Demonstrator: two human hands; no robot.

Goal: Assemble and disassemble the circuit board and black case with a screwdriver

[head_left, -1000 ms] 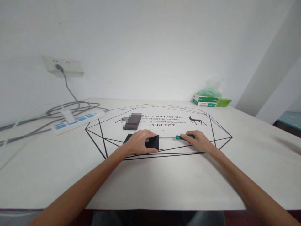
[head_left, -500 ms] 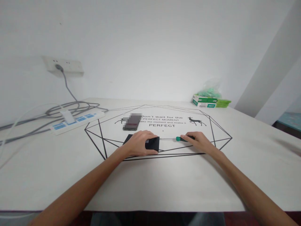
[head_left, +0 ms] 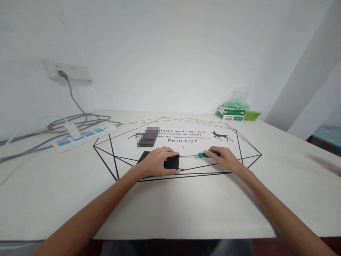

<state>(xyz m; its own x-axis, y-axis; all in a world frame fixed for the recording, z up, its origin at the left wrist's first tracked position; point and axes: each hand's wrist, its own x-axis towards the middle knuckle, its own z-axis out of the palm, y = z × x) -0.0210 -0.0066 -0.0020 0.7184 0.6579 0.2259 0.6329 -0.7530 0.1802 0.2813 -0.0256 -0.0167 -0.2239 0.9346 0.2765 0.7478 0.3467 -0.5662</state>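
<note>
A flat black rectangular case (head_left: 172, 163) lies on the printed white table (head_left: 170, 202), its kind not clear. My left hand (head_left: 157, 161) grips it across the top, thumb at the near edge and fingers at the far edge, covering much of it. In my right hand (head_left: 223, 156) is a screwdriver (head_left: 201, 155) with a green and black handle, fingers closed round it. Its thin shaft points left and lies level, with the tip at the case's right edge. Whether the tip sits in a screw is too small to see.
Beyond my left hand lies a dark phone (head_left: 149, 138), partly blurred. A white power strip (head_left: 85, 137) with grey cables (head_left: 77, 122) is at the left, below a wall socket (head_left: 69, 72). Green and white boxes (head_left: 231, 112) with a plastic bag (head_left: 238, 99) stand at the back right.
The view has shifted slightly. My left hand still holds the case, and the screwdriver stays at its right edge; my right hand's fingers have shifted slightly on the handle.
</note>
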